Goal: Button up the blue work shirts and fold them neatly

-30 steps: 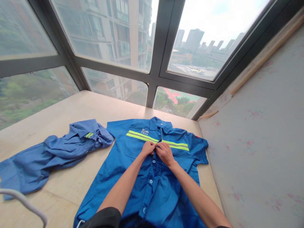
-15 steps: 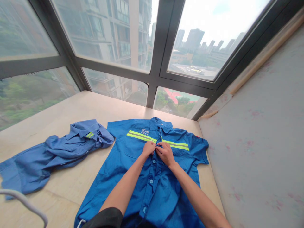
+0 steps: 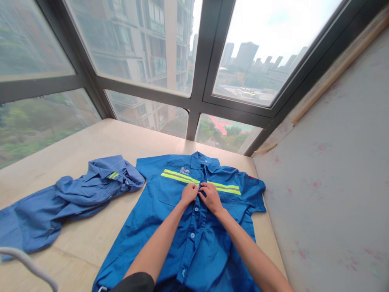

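A blue short-sleeved work shirt [image 3: 170, 227] with a yellow-green reflective band across the chest lies spread out, collar toward the window. On its front placket, at the height of the band, both hands meet. My left hand [image 3: 190, 193] is closed, its fingers pinching the placket edge. Just beside it, my right hand [image 3: 210, 197] bends its fingers and thumb onto the same placket. Whatever button sits between the fingertips is hidden. Below the hands, several pale buttons [image 3: 192, 235] run down the placket.
A second, paler blue garment [image 3: 75, 198] lies folded on the left of the pale wooden surface [image 3: 82, 247]. A white curved tube [image 3: 28, 261] crosses the lower left corner. Dark window frames [image 3: 194, 117] stand behind, and a floral-patterned wall [image 3: 328, 194] rises at the right.
Both hands stay at the same spot on the placket, with only slight finger movement. The whole view has shifted a little.
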A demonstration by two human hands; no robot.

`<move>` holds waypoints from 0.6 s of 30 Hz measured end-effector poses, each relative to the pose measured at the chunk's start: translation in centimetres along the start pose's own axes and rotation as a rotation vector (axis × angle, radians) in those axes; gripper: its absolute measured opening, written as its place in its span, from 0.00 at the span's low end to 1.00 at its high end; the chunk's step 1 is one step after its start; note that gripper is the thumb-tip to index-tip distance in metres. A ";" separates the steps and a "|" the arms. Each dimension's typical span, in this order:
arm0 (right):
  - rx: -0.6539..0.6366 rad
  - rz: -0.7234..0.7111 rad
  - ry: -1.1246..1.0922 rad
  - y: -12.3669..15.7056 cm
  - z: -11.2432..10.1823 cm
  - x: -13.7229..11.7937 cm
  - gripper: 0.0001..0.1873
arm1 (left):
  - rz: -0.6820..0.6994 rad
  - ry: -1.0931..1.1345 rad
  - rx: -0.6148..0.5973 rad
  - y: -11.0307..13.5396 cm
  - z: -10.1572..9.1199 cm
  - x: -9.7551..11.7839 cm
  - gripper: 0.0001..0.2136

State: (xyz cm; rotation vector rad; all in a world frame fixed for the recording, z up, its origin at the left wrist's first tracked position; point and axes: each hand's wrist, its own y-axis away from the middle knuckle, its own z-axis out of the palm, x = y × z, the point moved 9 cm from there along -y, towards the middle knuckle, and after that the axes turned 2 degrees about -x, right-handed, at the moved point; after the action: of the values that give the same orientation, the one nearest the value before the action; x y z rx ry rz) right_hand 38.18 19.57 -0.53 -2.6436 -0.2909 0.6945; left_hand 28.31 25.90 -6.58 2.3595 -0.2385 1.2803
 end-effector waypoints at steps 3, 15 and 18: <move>-0.024 0.023 0.009 -0.2 0.2 0.1 0.04 | 0.028 0.002 0.023 0.2 -0.1 0.0 0.13; -0.046 0.126 -0.057 -0.3 0.7 1.2 0.08 | 0.228 -0.092 0.352 2.4 -1.5 0.8 0.05; -0.019 0.150 -0.116 0.2 0.9 2.4 0.09 | 0.287 -0.135 0.387 3.1 -1.4 1.1 0.07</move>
State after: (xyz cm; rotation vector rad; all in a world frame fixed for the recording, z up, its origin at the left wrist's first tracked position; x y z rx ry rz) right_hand 39.80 20.38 -2.41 -2.6681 -0.1317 0.8994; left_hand 26.81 23.83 -4.12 2.8275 -0.4162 1.3997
